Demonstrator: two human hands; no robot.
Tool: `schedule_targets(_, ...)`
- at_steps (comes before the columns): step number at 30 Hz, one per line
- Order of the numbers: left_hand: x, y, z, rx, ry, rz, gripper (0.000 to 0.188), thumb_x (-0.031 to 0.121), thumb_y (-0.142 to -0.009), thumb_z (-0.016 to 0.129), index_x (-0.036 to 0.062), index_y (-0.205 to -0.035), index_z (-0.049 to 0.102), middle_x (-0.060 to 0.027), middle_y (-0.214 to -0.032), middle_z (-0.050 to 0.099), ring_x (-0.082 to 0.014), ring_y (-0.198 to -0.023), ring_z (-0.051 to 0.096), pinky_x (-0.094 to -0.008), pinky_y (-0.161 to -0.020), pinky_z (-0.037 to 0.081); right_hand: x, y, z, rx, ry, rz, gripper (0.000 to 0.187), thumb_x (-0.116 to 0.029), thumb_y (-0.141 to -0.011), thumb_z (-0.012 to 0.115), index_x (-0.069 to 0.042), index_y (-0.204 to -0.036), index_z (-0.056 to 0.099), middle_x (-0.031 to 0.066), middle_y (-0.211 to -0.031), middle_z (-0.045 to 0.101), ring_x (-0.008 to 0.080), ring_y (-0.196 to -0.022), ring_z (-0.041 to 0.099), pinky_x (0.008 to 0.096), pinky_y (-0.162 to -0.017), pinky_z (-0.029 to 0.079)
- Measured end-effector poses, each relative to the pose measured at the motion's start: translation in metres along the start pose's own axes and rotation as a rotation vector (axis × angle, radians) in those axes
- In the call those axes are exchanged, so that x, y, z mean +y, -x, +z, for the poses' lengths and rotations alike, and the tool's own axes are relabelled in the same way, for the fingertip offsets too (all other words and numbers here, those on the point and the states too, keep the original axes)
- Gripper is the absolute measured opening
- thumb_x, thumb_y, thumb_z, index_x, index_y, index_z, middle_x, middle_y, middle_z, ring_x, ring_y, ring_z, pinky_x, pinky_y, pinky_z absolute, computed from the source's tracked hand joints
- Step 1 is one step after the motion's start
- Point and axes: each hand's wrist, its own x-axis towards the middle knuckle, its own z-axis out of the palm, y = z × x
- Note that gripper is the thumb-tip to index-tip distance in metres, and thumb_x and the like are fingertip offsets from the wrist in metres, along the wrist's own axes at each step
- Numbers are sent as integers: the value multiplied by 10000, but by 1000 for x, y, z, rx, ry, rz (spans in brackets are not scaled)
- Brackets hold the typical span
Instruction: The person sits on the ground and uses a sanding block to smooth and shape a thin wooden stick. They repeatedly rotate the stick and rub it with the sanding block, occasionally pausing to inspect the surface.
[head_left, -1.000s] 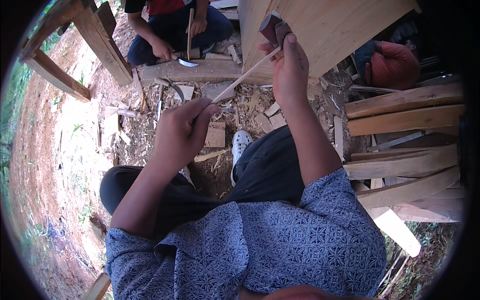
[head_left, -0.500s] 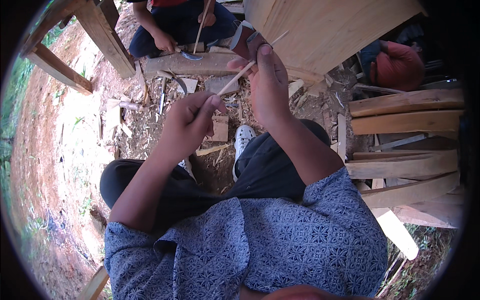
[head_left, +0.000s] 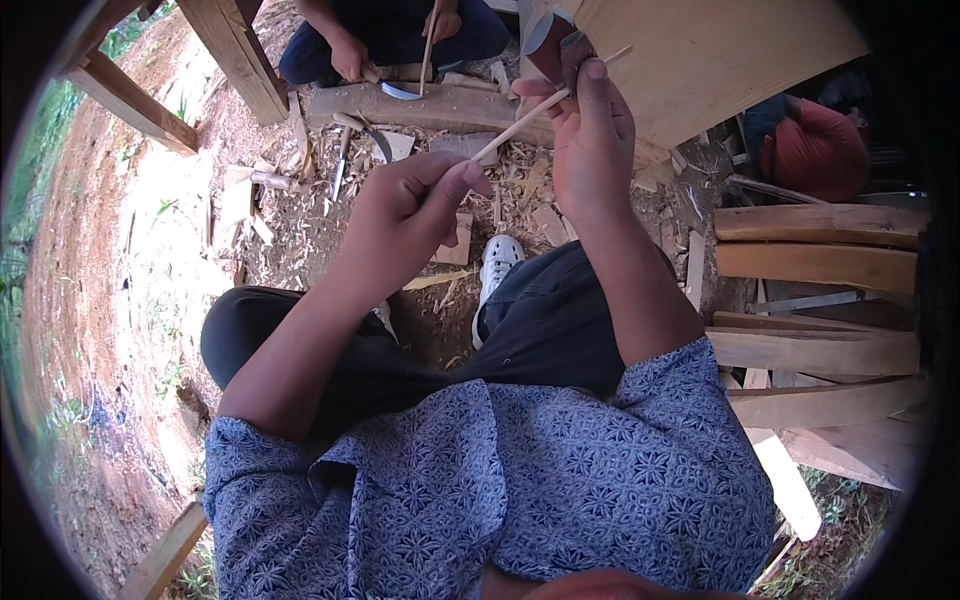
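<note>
Presumably for steadiness, your left hand [head_left: 400,220] pinches the wooden stick [head_left: 518,128] while your right hand [head_left: 596,145] clasps it with sandpaper [head_left: 546,48].

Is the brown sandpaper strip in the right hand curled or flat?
Curled: the brown sandpaper strip bends into rounded folds at the right hand; whether it wraps the thin pale wooden stick is hidden.

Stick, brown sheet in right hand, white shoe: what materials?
Stick: likely bare wood or bamboo; pale, matte, no visible coating.
Brown sheet: probably abrasive paper or cloth; dull face, holds a curl, grit too fine to see.
White shoe: looks like moulded foam or plastic; holes through it.
</note>
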Motion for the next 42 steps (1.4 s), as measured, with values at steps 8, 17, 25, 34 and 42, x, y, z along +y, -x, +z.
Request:
schedule_targets(8,0,3,-4,23,-52,9,210,186,-1008,569,26,-944,690,7,-644,575,-44,-521,534,-208,-493,397,3,3,8,30,31,34,472,-428,-1056,408,-11,-1152,608,97,-929,716,121,-904,664,283,-856,500)
schedule_targets(17,-2,3,-3,46,-51,29,211,185,-1009,561,33,-937,689,13,-614,556,-42,-516,533,-219,-484,393,8,16,20,-63,49,63,488,-427,-1050,426,-2,-1203,610,121,-1077,700,123,-978,654,283,-858,498)
schedule_targets(25,-5,1,-4,47,-37,34,202,169,-1003,564,36,-915,689,5,-594,542,-44,-514,529,-237,-481,387,22,29,31,-135,127,18,470,-388,-1057,422,12,-1250,574,127,-1116,690,174,-941,692,315,-893,504)
schedule_targets(34,-13,1,2,37,21,53,263,237,-998,575,27,-872,672,-16,-583,529,-72,-479,506,-265,-470,393,15,25,22,-57,0,123,418,-359,-1047,464,-24,-1284,544,102,-1169,662,236,-1043,647,377,-933,426)
schedule_targets(42,-12,1,5,45,-24,83,188,155,-949,593,18,-879,699,-99,-593,536,-164,-507,509,-328,-514,407,15,18,24,75,-7,31,448,-362,-1059,424,11,-1257,572,143,-1147,673,203,-906,694,353,-911,486)
